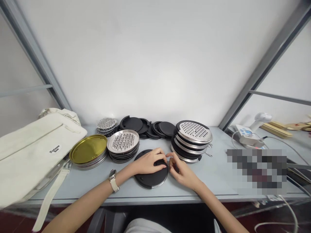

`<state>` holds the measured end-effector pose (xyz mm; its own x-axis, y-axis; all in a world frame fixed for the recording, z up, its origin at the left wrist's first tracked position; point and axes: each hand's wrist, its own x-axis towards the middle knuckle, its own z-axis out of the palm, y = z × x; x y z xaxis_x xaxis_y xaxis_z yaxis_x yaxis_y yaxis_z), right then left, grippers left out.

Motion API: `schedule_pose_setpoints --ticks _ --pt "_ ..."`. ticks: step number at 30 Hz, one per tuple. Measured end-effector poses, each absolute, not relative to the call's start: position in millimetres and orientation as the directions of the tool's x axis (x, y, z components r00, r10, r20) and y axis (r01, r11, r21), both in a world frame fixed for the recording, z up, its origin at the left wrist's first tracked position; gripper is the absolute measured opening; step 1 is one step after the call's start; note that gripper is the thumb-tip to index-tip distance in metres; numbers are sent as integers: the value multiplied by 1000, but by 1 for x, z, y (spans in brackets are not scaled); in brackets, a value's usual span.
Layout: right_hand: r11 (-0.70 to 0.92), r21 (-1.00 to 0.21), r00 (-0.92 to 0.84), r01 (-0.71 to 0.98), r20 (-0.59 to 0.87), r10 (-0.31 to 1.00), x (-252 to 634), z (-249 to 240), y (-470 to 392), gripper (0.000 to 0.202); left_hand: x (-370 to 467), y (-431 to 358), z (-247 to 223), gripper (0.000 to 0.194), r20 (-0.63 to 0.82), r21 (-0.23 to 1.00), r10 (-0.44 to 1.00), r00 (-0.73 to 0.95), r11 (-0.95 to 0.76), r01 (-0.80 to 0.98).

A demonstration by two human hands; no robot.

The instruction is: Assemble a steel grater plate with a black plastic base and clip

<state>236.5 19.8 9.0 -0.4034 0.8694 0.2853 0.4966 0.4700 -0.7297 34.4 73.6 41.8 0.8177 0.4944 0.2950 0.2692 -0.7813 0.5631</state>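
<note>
A round black plastic disc (150, 178) with a silvery metal rim along its lower right edge lies on the table in front of me. My left hand (152, 161) rests over it, thumb and fingers bent around its right side. At that same edge my right hand (176, 168) has its thumb and index finger pinched on a small metal wire clip (167, 164), mostly hidden by the fingers. The fingertips of both hands nearly meet there. Behind the right hand stands a stack of perforated metal grater discs in black holders (194, 132), with wire loops sticking out on the right.
Left of the hands are stacked grater plates (123, 141) and a pile of lids topped by a gold one (88, 149). Black rings and discs (132, 124) lie by the wall, beside small graters (107, 123). A cream bag (36, 152) covers the left end; cables and a white device (247, 133) are right.
</note>
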Motion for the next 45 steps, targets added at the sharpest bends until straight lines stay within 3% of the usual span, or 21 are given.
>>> schedule_pose_setpoints --ticks 29,36,45 --pt "470 -716 -391 517 291 873 238 6 19 23 36 75 41 12 324 518 450 832 -821 242" --pt "469 -724 -397 506 288 872 238 6 18 29 36 74 40 12 333 505 457 825 -825 253" --pt "443 -725 -326 527 309 893 238 4 23 4 38 75 39 11 339 451 459 821 -846 286"
